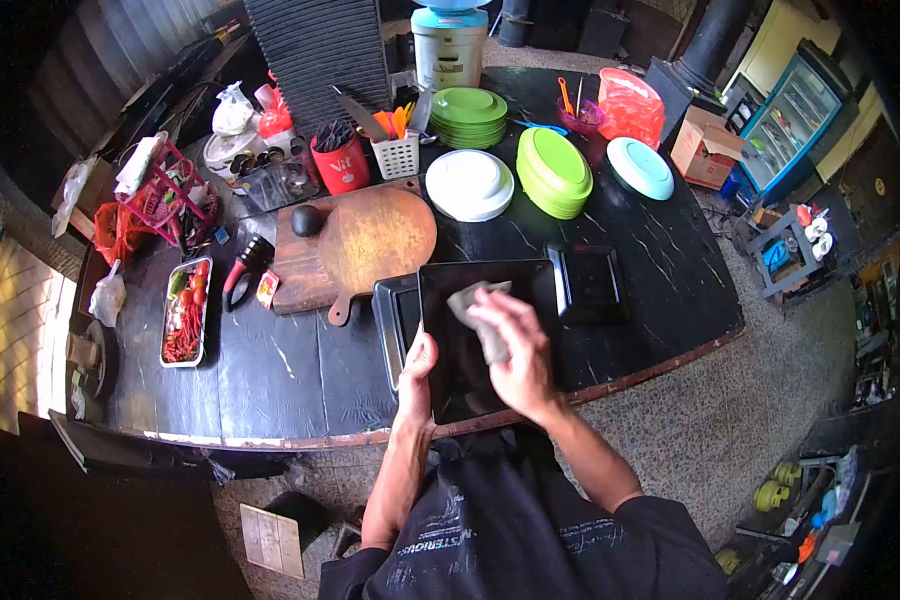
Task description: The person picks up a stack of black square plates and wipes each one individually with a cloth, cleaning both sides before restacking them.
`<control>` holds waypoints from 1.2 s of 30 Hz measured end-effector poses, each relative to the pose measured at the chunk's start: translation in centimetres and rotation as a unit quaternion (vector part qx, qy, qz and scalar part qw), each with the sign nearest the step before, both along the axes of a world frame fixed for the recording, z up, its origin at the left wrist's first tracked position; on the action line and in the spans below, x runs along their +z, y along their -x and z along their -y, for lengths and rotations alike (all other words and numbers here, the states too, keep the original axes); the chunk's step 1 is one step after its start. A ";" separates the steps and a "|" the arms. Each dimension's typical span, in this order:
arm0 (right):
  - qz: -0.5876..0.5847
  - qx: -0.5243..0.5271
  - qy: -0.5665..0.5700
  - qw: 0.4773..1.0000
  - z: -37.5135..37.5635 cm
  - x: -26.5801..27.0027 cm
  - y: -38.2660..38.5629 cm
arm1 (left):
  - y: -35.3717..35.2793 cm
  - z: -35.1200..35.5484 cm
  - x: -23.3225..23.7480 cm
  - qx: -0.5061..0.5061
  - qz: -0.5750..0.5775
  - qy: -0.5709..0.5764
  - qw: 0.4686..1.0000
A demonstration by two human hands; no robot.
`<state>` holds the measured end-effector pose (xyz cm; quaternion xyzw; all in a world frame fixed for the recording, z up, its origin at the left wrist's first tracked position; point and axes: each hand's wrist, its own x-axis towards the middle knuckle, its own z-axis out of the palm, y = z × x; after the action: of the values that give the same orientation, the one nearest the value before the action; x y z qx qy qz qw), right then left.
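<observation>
A black rectangular tray (pixel 460 385) is held up in front of me, tilted over the table's near edge. My left hand (pixel 417 382) grips its left side, the thumb on the rim. A greyish cloth (pixel 494 346) lies against the tray's inner face under my right hand (pixel 513 350), whose fingers press on it. Behind my left hand, another dark tray (pixel 390 325) rests on the table. To the right of the held tray sits a smaller black tray (pixel 592 280).
Wooden boards (pixel 375 240), white plates (pixel 470 185), green plates (pixel 554 175) and a light blue plate (pixel 640 167) stand beyond the trays on the black table (pixel 270 380). A metal tray of chillies (pixel 186 315) lies at left. Knives stand in a white basket (pixel 397 157).
</observation>
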<state>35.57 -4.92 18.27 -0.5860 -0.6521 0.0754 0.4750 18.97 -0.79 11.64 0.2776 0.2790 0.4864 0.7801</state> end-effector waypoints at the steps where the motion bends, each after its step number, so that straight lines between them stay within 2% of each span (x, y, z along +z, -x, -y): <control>1: 0.019 0.050 0.015 0.998 0.6 0.4 0.8 | -0.2 -0.2 0.9 -0.001 0.008 -0.015 1.000; 3: 0.044 0.128 0.025 0.991 1.6 0.3 2.1 | 0.2 -0.7 1.8 0.029 0.034 0.051 0.998; 5: 0.072 0.188 0.041 0.979 2.4 0.8 2.6 | 1.3 -1.1 2.1 -0.002 0.099 0.090 0.991; 6: 0.100 0.201 0.036 0.974 2.6 0.7 2.7 | 1.4 -1.6 2.0 0.049 0.077 0.110 0.990; 7: 0.127 0.214 0.030 0.968 2.8 0.6 2.6 | 1.7 -1.5 2.1 0.025 0.100 0.095 0.990; 9: 0.161 0.218 0.027 0.962 3.0 1.0 2.4 | 1.9 -1.3 2.8 0.003 0.130 0.055 0.990; 11: 0.153 0.209 0.018 0.966 3.3 1.7 2.3 | 0.8 -1.2 3.7 0.051 0.074 0.080 0.993; 12: 0.211 0.192 -0.024 0.958 3.1 1.1 2.1 | 0.2 -1.4 3.8 0.074 0.047 0.064 0.994; 13: 0.212 0.190 -0.025 0.958 3.2 1.0 1.6 | 0.0 -1.0 4.2 0.055 0.015 0.013 0.998; 15: 0.199 0.166 -0.054 0.964 3.3 1.6 0.8 | -0.1 -0.3 5.5 -0.001 0.038 0.067 0.997; 17: 0.084 0.155 -0.097 0.979 3.3 3.5 0.2 | -0.9 -0.4 7.0 -0.038 0.153 -0.036 0.987; 18: -0.019 0.143 -0.106 0.984 3.5 3.5 -0.3 | -1.9 -0.7 7.9 -0.032 0.134 -0.093 0.986; 19: -0.124 0.128 -0.112 0.978 3.9 3.6 -0.6 | -1.9 -1.2 6.6 -0.062 0.117 -0.127 0.983; 21: -0.328 -0.013 -0.053 0.943 5.4 5.3 -1.0 | -2.1 -1.8 6.0 -0.068 0.002 -0.184 0.981; 23: -0.344 -0.081 -0.103 0.930 4.3 4.5 -3.6 | -2.2 -1.7 4.4 -0.020 -0.106 -0.217 0.970; 24: -0.485 -0.043 -0.075 0.870 4.2 4.1 -4.4 | -2.4 -1.5 4.0 0.009 -0.138 -0.218 0.966; 25: -0.622 0.028 -0.071 0.779 4.5 4.4 -4.7 | -2.5 -1.4 3.8 0.039 -0.171 -0.217 0.960; 26: -0.660 0.045 -0.056 0.747 4.5 3.9 -5.2 | -2.3 -1.4 3.8 0.039 -0.172 -0.218 0.960; 27: -0.697 0.061 -0.040 0.713 4.6 3.6 -5.6 | -2.2 -1.2 4.3 0.024 -0.096 -0.158 0.982; 28: -0.698 0.037 -0.042 0.713 4.4 3.6 -5.4 | -2.1 -1.0 4.6 0.008 -0.018 -0.096 0.995; 31: -0.756 0.052 -0.004 0.653 4.1 2.6 -5.1 | -2.3 -1.1 3.3 0.012 -0.013 -0.049 0.999; 33: -0.759 0.050 0.010 0.649 3.8 0.8 -4.9 | -2.0 -1.6 2.6 0.017 0.032 -0.024 0.999; 35: -0.757 0.037 0.041 0.651 3.9 -1.1 -4.5 | -2.1 -2.0 3.0 0.095 0.024 -0.050 0.994; 36: -0.730 0.048 0.053 0.680 4.2 -2.1 -4.6 | -1.6 -2.4 2.4 0.098 0.039 -0.036 0.994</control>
<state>40.13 -9.10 16.12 -0.3377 -0.1209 0.5358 0.7644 20.53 1.63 14.06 0.2579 0.2564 0.5810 0.7281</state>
